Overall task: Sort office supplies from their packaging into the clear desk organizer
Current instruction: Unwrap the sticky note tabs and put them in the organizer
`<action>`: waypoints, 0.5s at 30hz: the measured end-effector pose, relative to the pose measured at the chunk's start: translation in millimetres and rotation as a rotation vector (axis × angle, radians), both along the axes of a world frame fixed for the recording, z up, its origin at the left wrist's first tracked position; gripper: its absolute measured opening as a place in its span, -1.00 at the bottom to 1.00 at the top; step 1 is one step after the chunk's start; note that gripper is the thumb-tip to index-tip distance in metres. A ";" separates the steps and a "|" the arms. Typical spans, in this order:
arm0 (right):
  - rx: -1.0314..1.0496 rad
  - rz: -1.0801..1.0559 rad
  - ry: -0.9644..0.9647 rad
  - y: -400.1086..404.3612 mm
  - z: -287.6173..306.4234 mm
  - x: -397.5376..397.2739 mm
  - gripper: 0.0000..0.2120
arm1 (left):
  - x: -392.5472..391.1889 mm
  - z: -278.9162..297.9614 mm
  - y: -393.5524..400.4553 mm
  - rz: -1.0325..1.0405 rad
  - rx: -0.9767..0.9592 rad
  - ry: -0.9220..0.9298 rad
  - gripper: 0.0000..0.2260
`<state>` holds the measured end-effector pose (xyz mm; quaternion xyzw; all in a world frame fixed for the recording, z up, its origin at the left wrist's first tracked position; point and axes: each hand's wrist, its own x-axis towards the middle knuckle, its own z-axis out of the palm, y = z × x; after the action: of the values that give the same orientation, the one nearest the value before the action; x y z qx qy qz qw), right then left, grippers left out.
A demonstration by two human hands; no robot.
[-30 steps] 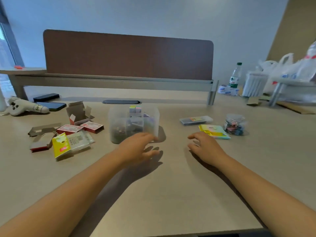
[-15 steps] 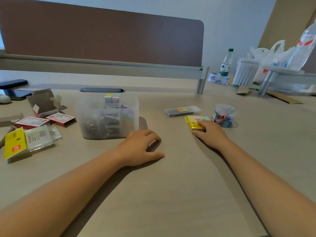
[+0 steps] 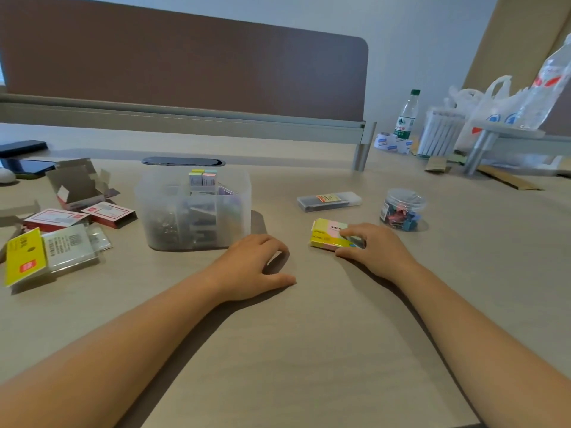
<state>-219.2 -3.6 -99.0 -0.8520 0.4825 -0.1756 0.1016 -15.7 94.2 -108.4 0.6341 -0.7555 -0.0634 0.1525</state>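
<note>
My right hand [image 3: 375,253] is in the middle right of the frame. Its grip holds a pack of sticky notes [image 3: 328,234], with my fingers on top and my thumb at the near edge. The pack is yellow, pink and blue, and it lies flat on the bench [image 3: 293,350].

My left hand [image 3: 251,268] rests on the bench in the middle of the frame. Its fingers are loosely bent and its grip holds nothing. It is just beside the near right corner of the clear box [image 3: 193,210], and I cannot tell if it touches it.

The clear box stands left of the middle. It has small packs and dark little things inside, and some colored pads [image 3: 202,177] stick up at the back.

Behind the sticky notes lies a long flat case [image 3: 329,201]. To the right of it stands a small round jar of colored clips [image 3: 401,210].

On the left of the frame lie a yellow and clear pack [image 3: 52,253], two red and white little boxes [image 3: 80,217] and an open cardboard box [image 3: 78,185].

In the upper right, far back, I see a water bottle [image 3: 407,114] and white plastic bags [image 3: 500,103].
</note>
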 end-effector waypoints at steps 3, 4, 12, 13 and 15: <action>-0.012 0.022 -0.244 6.2 2.9 3.1 -0.71 | 0.3 1.0 1.7 0.026 0.008 0.129 -0.41; -0.017 0.032 -0.329 8.9 4.5 5.0 -0.77 | 0.3 1.2 2.5 0.039 0.011 0.195 -0.38; 0.249 0.106 -0.891 30.0 19.3 33.4 -0.78 | -5.8 10.2 -2.4 0.097 -0.041 0.818 -0.60; 0.330 0.120 -0.929 32.9 19.2 37.3 -0.77 | -6.1 11.8 -2.9 0.091 -0.050 0.898 -0.76; 0.490 0.138 -0.991 38.2 18.0 44.2 -0.77 | -4.0 15.3 -3.7 0.122 -0.065 1.058 -0.92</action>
<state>-175.0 34.6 -81.0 -0.6486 0.3467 -0.4309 0.5229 -19.8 90.5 -93.1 0.5530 -0.5386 -0.3420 0.5358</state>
